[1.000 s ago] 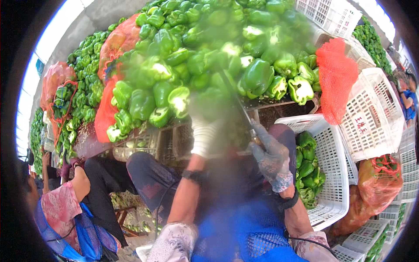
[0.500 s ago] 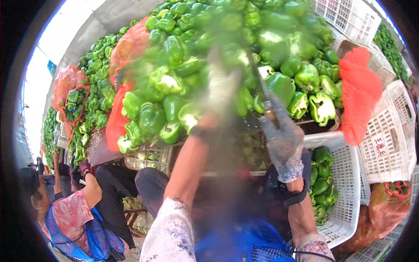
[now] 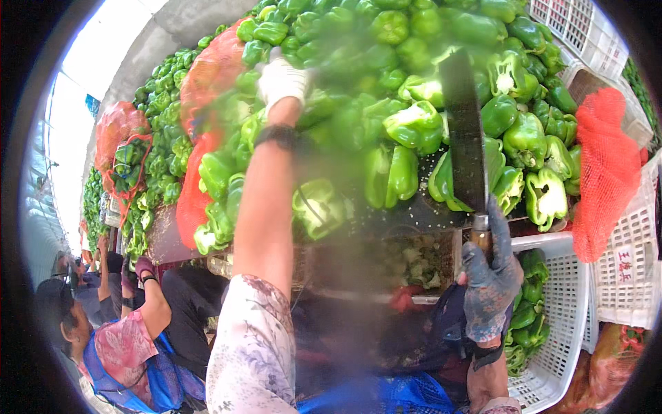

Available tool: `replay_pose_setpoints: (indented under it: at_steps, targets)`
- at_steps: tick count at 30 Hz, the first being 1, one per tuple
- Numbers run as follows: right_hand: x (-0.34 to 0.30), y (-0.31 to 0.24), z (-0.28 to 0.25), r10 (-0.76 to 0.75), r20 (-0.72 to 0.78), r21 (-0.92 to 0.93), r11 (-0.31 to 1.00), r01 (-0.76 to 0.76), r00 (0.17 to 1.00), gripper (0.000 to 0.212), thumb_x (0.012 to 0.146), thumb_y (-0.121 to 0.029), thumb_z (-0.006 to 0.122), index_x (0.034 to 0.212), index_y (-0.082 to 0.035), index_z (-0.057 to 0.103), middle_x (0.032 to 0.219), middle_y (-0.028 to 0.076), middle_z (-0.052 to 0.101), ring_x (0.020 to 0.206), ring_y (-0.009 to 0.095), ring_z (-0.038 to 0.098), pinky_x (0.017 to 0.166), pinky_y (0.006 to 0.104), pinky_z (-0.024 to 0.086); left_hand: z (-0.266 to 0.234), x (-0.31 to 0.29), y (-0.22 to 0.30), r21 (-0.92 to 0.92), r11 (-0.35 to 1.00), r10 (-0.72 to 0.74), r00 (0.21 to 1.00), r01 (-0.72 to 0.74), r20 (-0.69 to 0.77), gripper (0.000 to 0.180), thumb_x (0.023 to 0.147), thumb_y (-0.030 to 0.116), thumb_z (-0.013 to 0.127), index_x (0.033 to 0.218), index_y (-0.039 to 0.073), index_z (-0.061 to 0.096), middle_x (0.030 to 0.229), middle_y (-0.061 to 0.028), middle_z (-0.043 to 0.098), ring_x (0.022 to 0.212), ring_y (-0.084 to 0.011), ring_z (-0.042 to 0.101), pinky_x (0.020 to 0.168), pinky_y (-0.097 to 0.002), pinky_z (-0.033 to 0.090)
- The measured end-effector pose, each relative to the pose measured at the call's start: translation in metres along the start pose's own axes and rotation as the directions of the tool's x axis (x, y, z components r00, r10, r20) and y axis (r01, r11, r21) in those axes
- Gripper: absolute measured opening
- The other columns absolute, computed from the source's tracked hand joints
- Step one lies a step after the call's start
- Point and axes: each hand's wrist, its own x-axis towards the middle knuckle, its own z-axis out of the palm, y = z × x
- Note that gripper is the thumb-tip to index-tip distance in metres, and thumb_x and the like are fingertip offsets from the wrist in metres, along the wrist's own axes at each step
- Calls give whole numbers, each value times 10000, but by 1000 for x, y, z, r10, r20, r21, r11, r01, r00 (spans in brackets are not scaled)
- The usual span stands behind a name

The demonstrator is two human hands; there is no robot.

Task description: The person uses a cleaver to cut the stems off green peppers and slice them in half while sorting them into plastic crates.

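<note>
My right hand (image 3: pixel 491 283), in a grey patterned glove, is closed round the wooden handle of a cleaver (image 3: pixel 463 131). Its broad dark blade points away from me over the cut green bell peppers. My left hand (image 3: pixel 284 79), in a white glove, reaches far into the pile of bell peppers (image 3: pixel 390 27); its fingers are mostly hidden, so whether it grips one is unclear. Halved bell peppers (image 3: pixel 415 125) with pale insides lie left of the blade, on a dark board (image 3: pixel 431 207) dotted with seeds. A smear blurs the middle of the view.
A white plastic crate (image 3: pixel 562 331) holding green peppers stands by my right knee. Red mesh (image 3: pixel 607 172) drapes at the right, beside stacked white crates (image 3: pixel 631 276). Mesh sacks (image 3: pixel 214 76) rise at the left. A co-worker (image 3: pixel 121 345) sits at the lower left.
My left hand has moved away and leftward into the pile. My right hand has shifted right and nearer with the cleaver, whose blade now shows its broad side. The view has shifted left.
</note>
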Motion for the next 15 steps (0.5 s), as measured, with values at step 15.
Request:
replay_pose_setpoints:
  at_steps: [15]
  targets:
    - [-20, -4, 6, 324, 399, -97, 945, -311, 858, 524, 884, -27, 635, 1397, -82, 544, 932, -14, 682, 557, 7, 503, 492, 178, 445, 6, 63, -48, -103, 981, 169, 984, -162, 62, 534, 780, 305, 753, 1244, 81, 613, 1133, -180, 677, 999, -326, 666, 880, -385, 516]
